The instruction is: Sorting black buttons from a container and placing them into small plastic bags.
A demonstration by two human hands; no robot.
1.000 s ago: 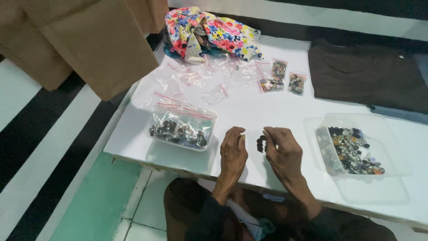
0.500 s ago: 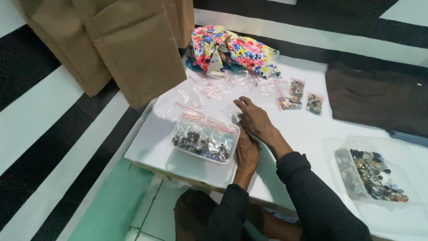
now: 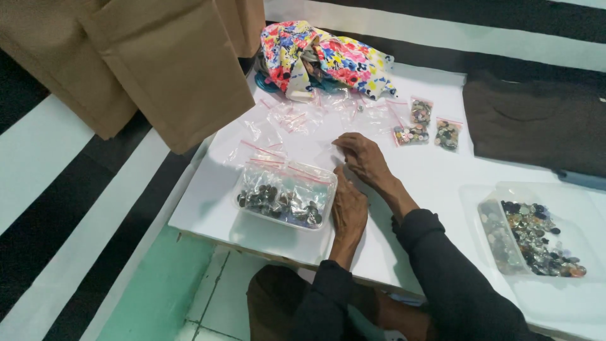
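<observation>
Clear red-striped zip bags (image 3: 284,120) on white table (image 3: 435,183)

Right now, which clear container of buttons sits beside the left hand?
The clear tub with small bags on top, touching the left hand. The other open tray lies far right, away from both hands.

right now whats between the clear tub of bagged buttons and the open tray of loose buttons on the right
In the head view, the person's left hand and right forearm lie between the clear tub and the button tray; otherwise bare white table.

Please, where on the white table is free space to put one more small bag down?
Bare table lies between the right hand, the three filled bags and the dark cloth. The near left corner below the clear box is also free. Crowded: empty bags near the flowered cloth.
</observation>
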